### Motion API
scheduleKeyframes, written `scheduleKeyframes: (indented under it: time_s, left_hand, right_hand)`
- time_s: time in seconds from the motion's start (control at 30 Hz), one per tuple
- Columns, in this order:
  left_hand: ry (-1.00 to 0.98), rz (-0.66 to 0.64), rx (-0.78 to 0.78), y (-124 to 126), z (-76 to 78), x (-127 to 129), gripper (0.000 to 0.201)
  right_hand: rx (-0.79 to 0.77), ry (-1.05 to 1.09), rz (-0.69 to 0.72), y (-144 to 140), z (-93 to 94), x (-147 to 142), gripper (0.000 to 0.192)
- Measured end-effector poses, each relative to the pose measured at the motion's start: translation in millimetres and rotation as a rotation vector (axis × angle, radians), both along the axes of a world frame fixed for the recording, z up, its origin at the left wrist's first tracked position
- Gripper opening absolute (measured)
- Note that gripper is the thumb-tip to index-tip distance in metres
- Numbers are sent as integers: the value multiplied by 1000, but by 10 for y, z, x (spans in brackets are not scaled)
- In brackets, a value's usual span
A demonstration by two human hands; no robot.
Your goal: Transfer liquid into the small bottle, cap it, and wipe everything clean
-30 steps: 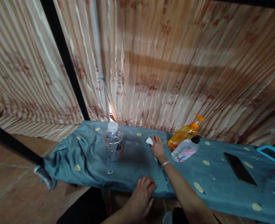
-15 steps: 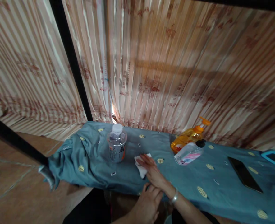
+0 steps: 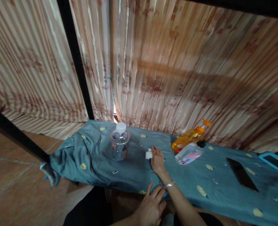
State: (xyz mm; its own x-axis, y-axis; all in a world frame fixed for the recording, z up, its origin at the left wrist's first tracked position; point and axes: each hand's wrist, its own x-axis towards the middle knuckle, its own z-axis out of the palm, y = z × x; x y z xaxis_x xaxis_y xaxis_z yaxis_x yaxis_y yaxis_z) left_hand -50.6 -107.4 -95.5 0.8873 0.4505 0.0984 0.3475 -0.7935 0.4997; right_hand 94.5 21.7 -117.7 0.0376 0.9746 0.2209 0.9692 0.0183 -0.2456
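Observation:
My right hand [image 3: 157, 160], with a silvery bracelet at the wrist, rests palm down on the blue-green patterned sheet [image 3: 134, 174]. A bunched white tissue [image 3: 149, 154] pokes out to the left of its fingers, and the rest is hidden under the hand. Closer to me, my left hand [image 3: 152, 202] lies at the front edge of the sheet, just below the right wrist. Its thumb and fingers are apart, and nothing shows in them. To the left of the tissue stands a clear bottle [image 3: 120, 144] with a white cap.
On the right lie an amber pump bottle [image 3: 187, 139] and a clear bottle [image 3: 190, 153] with a black cap, side by side. Farther right are a dark phone [image 3: 242, 174] and a blue-framed object [image 3: 275, 161]. Black poles [image 3: 76, 59] and a striped curtain [image 3: 162, 62] stand behind.
My right hand has moved slightly up and right, and the tissue, spread out before, now looks smaller and bunched beside the fingers. My left hand stays near the front edge. The view shifted slightly.

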Motion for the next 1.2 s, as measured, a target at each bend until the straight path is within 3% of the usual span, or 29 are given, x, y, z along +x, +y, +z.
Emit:
scheduleKeyframes:
  time_s: [0.07,0.13,0.2,0.27,0.33,0.4,0.57,0.67,0.77,0.83,0.9,1.03,1.13,1.2]
  left_hand:
    - [-10,-7,-6,0,-12,-4,50]
    - [-13,-24,-33,-14,-44,-7,55]
    - [-15,-39,-66,-38,-96,-3,61]
    - [-34,-37,-90,-66,-143,7,70]
    - [-64,-35,-107,-92,-162,11,74]
    - [-90,-40,-104,-114,-141,4,74]
    - [-110,-51,-49,-108,28,-50,52]
    - [-154,19,-43,36,168,-110,52]
    - [-110,273,-15,294,289,-230,51]
    - [-26,425,-9,455,325,-338,48]
    - [32,494,1,547,320,-442,41]
    - [16,389,2,492,256,-544,30]
    - [9,330,-8,376,215,-536,29]
    - [-6,306,-13,326,193,-524,28]
  right_hand:
    - [-4,29,30,172,-3,-401,46]
    - [-19,51,139,160,32,-707,47]
    - [-47,62,318,-31,90,-851,50]
    - [-83,64,489,-331,151,-801,51]
    - [-121,60,561,-648,195,-565,49]
    - [-139,53,515,-925,210,-191,49]
    - [-74,11,104,-1399,127,795,46]
    - [-14,5,-58,-1493,29,1029,42]
    - [39,26,-72,-1340,-59,920,41]
    - [65,45,-54,-1090,-96,724,43]
    - [82,60,-32,-772,-112,469,43]
    - [90,65,83,-266,-104,-114,44]
    - [70,47,276,-213,-79,-400,42]
    - [59,30,362,-275,-50,-391,42]
